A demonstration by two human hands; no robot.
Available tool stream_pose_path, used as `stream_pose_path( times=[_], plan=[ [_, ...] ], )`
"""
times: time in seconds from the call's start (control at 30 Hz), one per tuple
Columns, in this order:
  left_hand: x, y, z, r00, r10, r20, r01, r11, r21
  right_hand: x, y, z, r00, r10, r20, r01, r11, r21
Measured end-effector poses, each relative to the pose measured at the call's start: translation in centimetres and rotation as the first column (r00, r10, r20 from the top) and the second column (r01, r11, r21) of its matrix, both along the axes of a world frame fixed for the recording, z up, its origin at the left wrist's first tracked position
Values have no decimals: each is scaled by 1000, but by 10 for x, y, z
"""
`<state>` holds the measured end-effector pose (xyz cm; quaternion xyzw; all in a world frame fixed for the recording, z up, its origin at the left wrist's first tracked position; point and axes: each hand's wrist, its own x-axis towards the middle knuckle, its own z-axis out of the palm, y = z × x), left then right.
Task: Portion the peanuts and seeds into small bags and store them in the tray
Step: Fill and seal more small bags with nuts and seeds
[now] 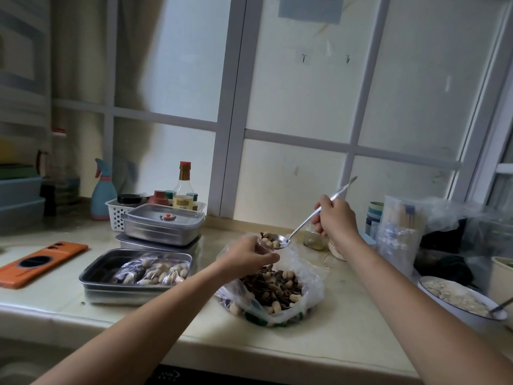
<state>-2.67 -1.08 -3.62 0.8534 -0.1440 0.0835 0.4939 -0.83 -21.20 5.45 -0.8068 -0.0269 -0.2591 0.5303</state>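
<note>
Two-handed, frame centre: pinched small bag (263,246) in left grip (249,252), clasped heaped spoon (304,224) in right grip (336,221); perhaps risked spilling peanuts (268,240) past narrow mouth.

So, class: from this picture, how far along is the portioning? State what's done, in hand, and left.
Done: filled bags lie in the open tray. In hand: the right hand holds a loaded spoon at the small bag that the left hand pinches. Left: the big bag holds plenty of mix.

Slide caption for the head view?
Right hand holds spoon of peanuts at small bag in left hand, over big bag; filled bags in tray.
</note>
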Motion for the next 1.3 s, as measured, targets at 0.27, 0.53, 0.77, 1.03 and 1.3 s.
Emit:
stream_pose_path(
  times=[0.27, 0.53, 0.77, 1.03, 1.3],
  plan=[
    [3, -7, 0, 993, -53, -106, 23, 964, -263, -26, 29, 15, 867, 277, 414, -77, 896, -437],
    [2, -9, 1, 990, -91, -111, 51, 946, -321, -29, 35, 14, 684, 430, 589, 28, 792, -610],
    [2, -6, -1, 986, -141, -92, 108, 949, -295, -33, 34, 13, 693, 467, 549, -30, 779, -626],
    [0, -5, -2, 976, -207, -67, 176, 931, -320, -30, 29, 12, 633, 449, 630, 16, 807, -591],
    [-7, -5, -2, 992, -121, -36, 104, 945, -310, -26, 26, 7, 623, 325, 711, 171, 831, -530]
  ],
)
